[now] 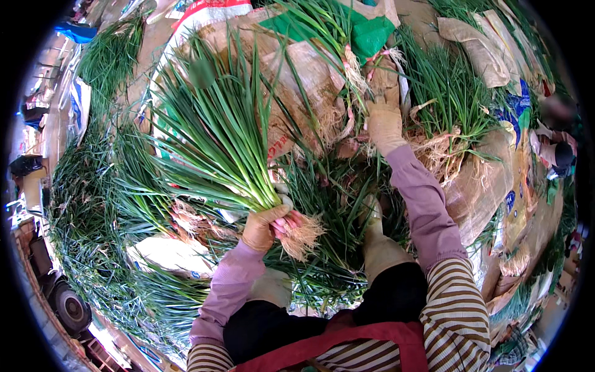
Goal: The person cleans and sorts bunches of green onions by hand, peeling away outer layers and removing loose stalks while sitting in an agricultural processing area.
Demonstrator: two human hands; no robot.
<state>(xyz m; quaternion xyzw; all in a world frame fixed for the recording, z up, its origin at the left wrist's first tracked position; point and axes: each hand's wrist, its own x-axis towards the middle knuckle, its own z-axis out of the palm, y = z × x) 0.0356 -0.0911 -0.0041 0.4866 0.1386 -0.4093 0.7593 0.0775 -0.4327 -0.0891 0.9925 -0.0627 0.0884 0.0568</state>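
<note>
My left hand [261, 227], in a tan glove, is closed round the base of a thick bunch of spring onions [232, 149]. Their long green leaves fan out up and to the left, while pink bulbs and pale roots stick out on the right side of the fist. Farther off, my right hand [384, 121], also gloved, is stretched out with its fingers among loose spring onions [351, 65] on a sack. Pink bulbs and roots lie at its fingertips; whether it grips any stalk is hard to see.
Heaped spring onions [83, 204] cover the left, with another bundle [180, 214] beside my left hand. More spring onions [449, 99] lie right of my right hand, roots toward me. Woven sacks [474, 186] are spread underneath. A wheel [71, 307] shows lower left; a person [555, 146] is far right.
</note>
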